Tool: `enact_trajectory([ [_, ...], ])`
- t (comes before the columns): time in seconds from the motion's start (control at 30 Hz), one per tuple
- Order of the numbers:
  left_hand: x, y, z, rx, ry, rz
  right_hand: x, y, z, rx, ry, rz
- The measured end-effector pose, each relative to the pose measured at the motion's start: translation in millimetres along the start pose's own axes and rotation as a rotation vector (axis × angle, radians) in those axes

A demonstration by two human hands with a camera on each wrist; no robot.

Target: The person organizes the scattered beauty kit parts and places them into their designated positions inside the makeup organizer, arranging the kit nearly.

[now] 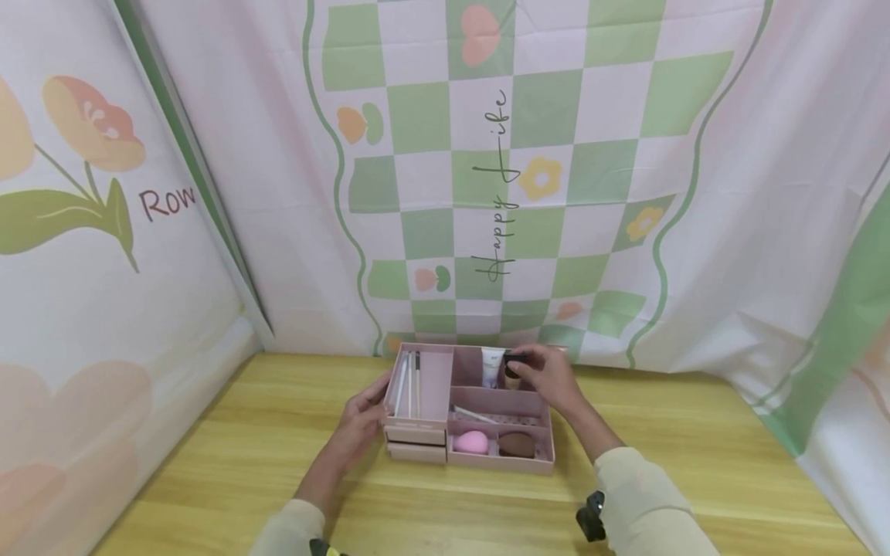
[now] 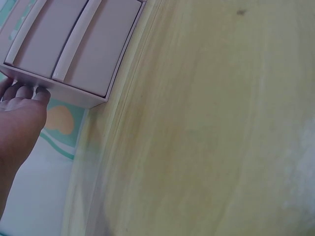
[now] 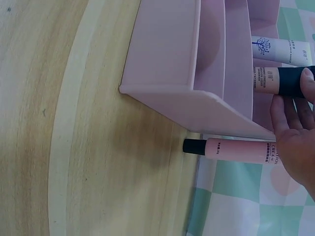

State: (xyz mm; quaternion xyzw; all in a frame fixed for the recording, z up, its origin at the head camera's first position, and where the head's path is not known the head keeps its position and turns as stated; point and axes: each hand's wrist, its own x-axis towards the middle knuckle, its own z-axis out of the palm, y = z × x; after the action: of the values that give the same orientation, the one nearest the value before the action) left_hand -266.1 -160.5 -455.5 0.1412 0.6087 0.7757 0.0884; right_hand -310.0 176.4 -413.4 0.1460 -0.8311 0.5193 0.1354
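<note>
Hands at the pink organizer

Organizer (image 1: 480,455), pink and divided into compartments, sits on the wooden table (image 1: 695,463) as our fixed point. At its left wall we see the left hand (image 1: 361,421), fingers straight and pressed flat against the side; the left wrist view shows only fingertips (image 2: 29,93) at the box's corner, the rest cut off. In the rear right compartment the right hand (image 1: 549,374) is clamped on a beige tube with a black cap (image 3: 280,81), fingers curled over the cap. Beside it stands a white tube (image 1: 491,367) printed with a small tree; its lettering is too small for us to read. Behind the organizer, against the backdrop, lies a pink tube (image 3: 236,150) on which we make out "CREAM". The cloth (image 1: 501,177) behind reads "Happy Life"; "Row" shows at the left, cut off. In the front compartments rest a pink sponge (image 1: 470,442) and a brown sponge (image 1: 516,444); the thin white sticks (image 1: 410,382) in the left rear compartment are hard to identify.
</note>
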Motion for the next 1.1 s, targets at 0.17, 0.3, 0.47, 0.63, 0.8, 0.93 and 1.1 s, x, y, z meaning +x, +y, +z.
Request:
enact_trajectory([
  [0.17, -0.1, 0.0, 0.4, -0.004, -0.003, 0.003, 1, 0, -1, 0.000, -0.002, 0.004],
  [0.3, 0.2, 0.0, 0.8, -0.010, 0.007, 0.003, 1, -3, -2, -0.012, 0.001, 0.027],
  [0.47, -0.1, 0.5, 0.4, -0.001, 0.000, 0.000, 0, -4, -5, -0.032, 0.001, 0.061],
  [0.63, -0.8, 0.5, 0.0, -0.001, -0.008, 0.001, 0, -4, -7, -0.037, -0.001, 0.073],
  [0.8, -1.6, 0.4, -0.3, -0.003, -0.005, 0.000, 0, -6, -9, -0.026, 0.004, 0.077],
  [0.93, -1.7, 0.4, -0.5, -0.005, -0.007, 0.007, -2, -9, -11, -0.026, 0.009, 0.071],
  [1.1, -0.8, -0.2, -0.6, -0.015, -0.012, 0.014, -5, -14, -19, -0.010, 0.008, 0.070],
])
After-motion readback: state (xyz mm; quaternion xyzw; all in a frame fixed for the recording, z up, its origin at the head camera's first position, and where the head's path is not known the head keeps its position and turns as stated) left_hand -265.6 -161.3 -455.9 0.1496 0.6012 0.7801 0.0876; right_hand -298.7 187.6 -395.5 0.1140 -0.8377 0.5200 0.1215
